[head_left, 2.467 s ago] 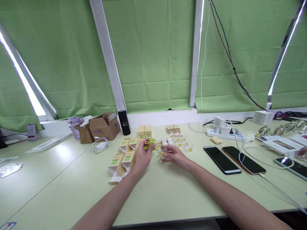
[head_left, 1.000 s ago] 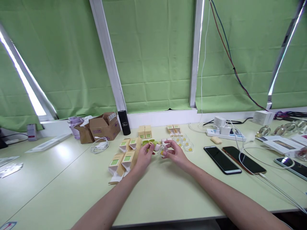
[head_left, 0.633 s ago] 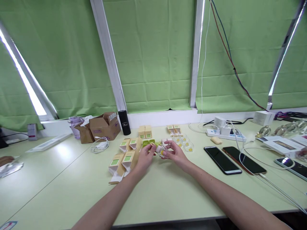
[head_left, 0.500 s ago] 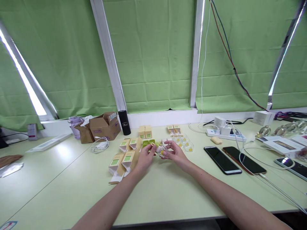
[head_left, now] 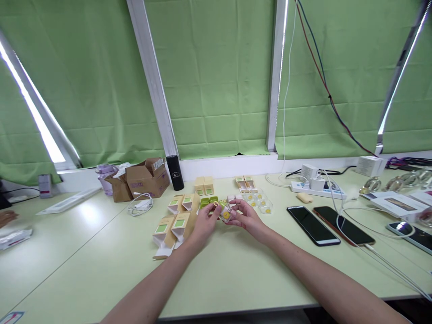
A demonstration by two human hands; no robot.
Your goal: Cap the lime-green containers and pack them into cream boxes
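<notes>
A small clear case (head_left: 226, 214) with a yellow spot inside is held just above the table between my two hands. My right hand (head_left: 248, 219) closes its fingers on the case from the right. My left hand (head_left: 205, 221) pinches at its left side, where a small tan ring (head_left: 216, 204) shows by the thumb; I cannot make out whether the ring is attached to the case. Behind the left fingers sit small green square pieces (head_left: 209, 200), partly hidden. Several clear rounded pieces with yellow centres (head_left: 262, 203) lie beyond the right hand.
Small tan boxes with green windows (head_left: 180, 222) stand left of my hands, others (head_left: 204, 185) farther back. Two phones (head_left: 313, 225) and a power strip (head_left: 319, 191) with cables lie right. A cardboard box (head_left: 147, 179) and black bottle (head_left: 175, 173) stand back left. Another person's hand (head_left: 7, 218) shows far left.
The clear case has turned in my fingers, so its yellow spot now faces me. At the far left, the other person's hand has shifted back toward the edge of view.
</notes>
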